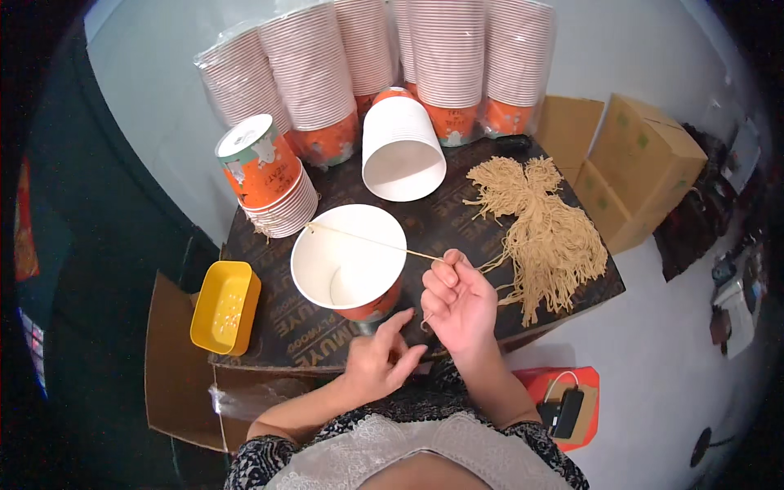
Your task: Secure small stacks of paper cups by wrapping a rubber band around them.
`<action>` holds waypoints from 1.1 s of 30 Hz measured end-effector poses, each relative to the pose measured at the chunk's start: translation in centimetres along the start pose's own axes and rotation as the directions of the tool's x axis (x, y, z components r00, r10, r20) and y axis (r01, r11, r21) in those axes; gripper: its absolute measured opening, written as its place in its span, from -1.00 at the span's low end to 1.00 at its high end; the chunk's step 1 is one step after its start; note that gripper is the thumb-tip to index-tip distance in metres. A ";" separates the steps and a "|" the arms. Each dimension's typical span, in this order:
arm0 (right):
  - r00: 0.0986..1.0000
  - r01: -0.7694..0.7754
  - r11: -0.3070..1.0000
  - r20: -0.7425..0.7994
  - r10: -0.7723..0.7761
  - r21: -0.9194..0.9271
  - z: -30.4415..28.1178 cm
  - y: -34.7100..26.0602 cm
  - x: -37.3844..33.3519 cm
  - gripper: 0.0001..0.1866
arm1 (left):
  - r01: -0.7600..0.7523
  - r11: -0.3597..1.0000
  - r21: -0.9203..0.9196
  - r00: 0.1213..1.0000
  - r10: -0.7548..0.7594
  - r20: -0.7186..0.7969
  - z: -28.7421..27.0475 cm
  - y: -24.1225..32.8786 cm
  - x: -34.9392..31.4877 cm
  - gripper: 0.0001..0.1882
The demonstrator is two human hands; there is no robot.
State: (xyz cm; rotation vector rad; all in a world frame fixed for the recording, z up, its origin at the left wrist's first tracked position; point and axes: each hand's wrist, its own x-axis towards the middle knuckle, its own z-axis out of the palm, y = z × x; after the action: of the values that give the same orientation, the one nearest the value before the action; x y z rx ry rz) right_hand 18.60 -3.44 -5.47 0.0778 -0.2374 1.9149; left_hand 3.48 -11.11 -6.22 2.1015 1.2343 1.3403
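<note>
A white-lined paper bucket (351,282) with an orange outside stands in front of me. A thin tan cord (371,239) runs taut from the bucket's far left rim across its mouth. My right hand (461,302) pinches this cord right of the bucket, fingers curled; a loose end dangles below. My left hand (377,359) is beside the bucket's near lower side, thumb and forefinger apart, with nothing seen in it. To the right lies a tied bundle of tan cords (543,237).
Behind are an overturned stack of buckets (273,180), white buckets lying sideways (403,151) and several bagged bucket stacks (445,57). A yellow tray (214,327) holding small white pieces sits at the dark tabletop's (269,282) left edge. Cardboard boxes (641,171) stand right.
</note>
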 end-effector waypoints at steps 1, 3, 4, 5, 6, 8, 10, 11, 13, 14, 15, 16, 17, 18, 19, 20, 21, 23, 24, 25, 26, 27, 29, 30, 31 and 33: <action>1.000 -0.009 1.000 0.003 0.009 0.007 0.0 0.2 0.0 -0.85 | 0.182 0.975 -0.129 0.983 -0.176 0.060 0.4 0.4 0.1 -0.74; 1.000 -0.017 1.000 0.009 0.017 0.012 0.0 0.6 -0.1 -0.85 | 0.355 0.886 -0.299 0.934 -0.326 0.143 1.6 -1.3 -0.5 -0.74; 1.000 -0.028 1.000 0.001 0.028 0.011 -0.1 0.9 -0.1 -0.85 | 0.514 0.736 -0.441 0.858 -0.450 0.248 1.9 -2.0 -0.9 -0.74; 0.999 -0.033 0.999 -0.009 0.033 0.006 -0.3 0.8 0.0 -0.85 | 0.549 0.718 -0.427 0.836 -0.466 0.292 1.7 -2.0 -1.0 -0.82; 0.999 -0.031 1.000 -0.007 0.031 0.002 -0.6 0.6 0.1 -0.85 | 0.547 0.719 -0.430 0.837 -0.462 0.292 1.4 -1.9 -0.9 -0.82; 0.998 0.043 0.997 -0.042 -0.045 -0.062 -1.0 0.2 0.2 -0.86 | 0.176 0.971 -0.161 0.980 -0.157 0.126 0.7 -1.8 -0.9 -0.90; 0.995 0.079 0.992 -0.058 -0.085 -0.102 -1.1 -0.3 0.2 -0.86 | 0.113 0.984 -0.134 0.991 -0.102 0.089 -0.2 -2.0 -1.0 -0.91; 0.993 0.096 0.985 -0.054 -0.105 -0.146 -1.2 -0.4 0.2 -0.87 | 0.052 0.994 -0.101 0.997 -0.046 0.054 -0.7 -2.0 -1.2 -0.92; 0.991 0.112 0.976 -0.050 -0.124 -0.189 -1.2 -0.4 0.2 -0.87 | 0.141 0.983 -0.118 0.987 -0.131 0.090 -1.7 -1.4 -1.8 -0.90; 0.989 0.117 0.955 -0.057 -0.137 -0.274 -1.1 -0.3 0.2 -0.87 | 0.315 0.938 -0.143 0.944 -0.294 0.152 -2.1 -0.8 -2.1 -0.91; 0.986 0.120 0.926 -0.064 -0.152 -0.357 -1.1 -0.3 0.1 -0.86 | 0.480 0.863 -0.157 0.869 -0.443 0.218 -2.4 -0.3 -2.2 -0.91; 0.977 0.154 0.796 -0.030 -0.211 -0.586 -1.5 -0.2 0.2 -0.85 | 0.480 0.863 -0.158 0.869 -0.444 0.218 -2.6 0.0 -2.0 -0.91; 0.968 0.173 0.612 0.017 -0.251 -0.772 -1.6 0.1 0.3 -0.83 | 0.411 0.902 -0.130 0.901 -0.379 0.213 -2.8 0.3 -1.8 -0.91; 0.915 0.279 0.043 0.251 -0.317 -0.959 -1.4 0.0 -0.1 -0.79 | 0.338 0.936 -0.102 0.926 -0.312 0.211 -3.0 0.5 -1.5 -0.91; 0.832 0.320 -0.329 0.429 -0.350 -0.888 -1.0 0.2 -0.6 -0.77 | 0.342 0.934 -0.101 0.926 -0.316 0.208 -3.2 0.8 -1.1 -0.91; 0.736 0.291 -0.659 0.602 -0.309 -0.694 -0.1 0.4 -1.0 -0.75 | 0.309 0.951 -0.020 0.923 -0.294 0.247 -3.5 1.1 -0.6 -0.91; 0.734 0.368 -0.556 0.600 -0.320 -0.746 0.3 0.6 -1.7 -0.75 | 0.270 0.961 0.060 0.917 -0.275 0.288 -3.8 1.3 -0.1 -0.89; 0.808 0.531 -0.239 0.571 -0.144 -0.813 0.6 0.3 -2.9 -0.74 | 0.215 0.970 0.110 0.918 -0.239 0.315 -4.2 1.9 1.0 -0.88; 0.910 0.406 -0.055 0.409 -0.064 -0.912 1.3 0.5 -3.8 -0.75 | 0.158 0.975 0.156 0.916 -0.204 0.347 -4.3 2.0 1.5 -0.86; 0.950 0.312 -0.017 0.312 0.008 -0.950 1.6 0.5 -4.4 -0.77 | 0.159 0.975 0.154 0.915 -0.204 0.349 -4.4 2.1 1.8 -0.86; 0.973 0.212 0.015 0.213 0.085 -0.977 1.7 0.3 -4.8 -0.77 | 0.137 0.977 0.163 0.919 -0.186 0.348 -4.4 2.3 2.1 -0.86; 0.972 0.204 -0.014 0.201 0.123 -0.979 1.4 0.1 -4.8 -0.76 | 0.115 0.978 0.172 0.923 -0.169 0.347 -4.4 2.4 2.4 -0.86; 0.982 0.145 0.009 0.145 0.122 -0.989 0.7 -0.3 -4.9 -0.79 | 0.133 0.981 0.144 0.919 -0.176 0.352 -4.4 2.5 2.7 -0.86; 0.988 0.087 0.032 0.091 0.123 -0.996 0.5 -0.4 -4.9 -0.80 | 0.149 0.982 0.117 0.917 -0.181 0.356 -4.4 2.5 2.9 -0.86; 0.988 0.083 0.035 0.087 0.125 -0.996 0.4 -0.5 -4.8 -0.80 | 0.154 0.981 0.118 0.915 -0.186 0.357 -4.4 2.5 3.1 -0.86; 0.966 0.245 -0.027 0.242 0.092 -0.969 0.4 -0.6 -4.5 -0.89 | 0.134 0.980 0.150 0.914 -0.181 0.362 -4.6 2.5 3.4 -0.87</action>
State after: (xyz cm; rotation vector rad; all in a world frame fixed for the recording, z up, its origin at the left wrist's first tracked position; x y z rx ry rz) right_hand 20.74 -7.43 -5.78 -0.6979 -1.7750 1.1203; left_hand 1.31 -10.44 -0.41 2.1548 1.3095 0.7629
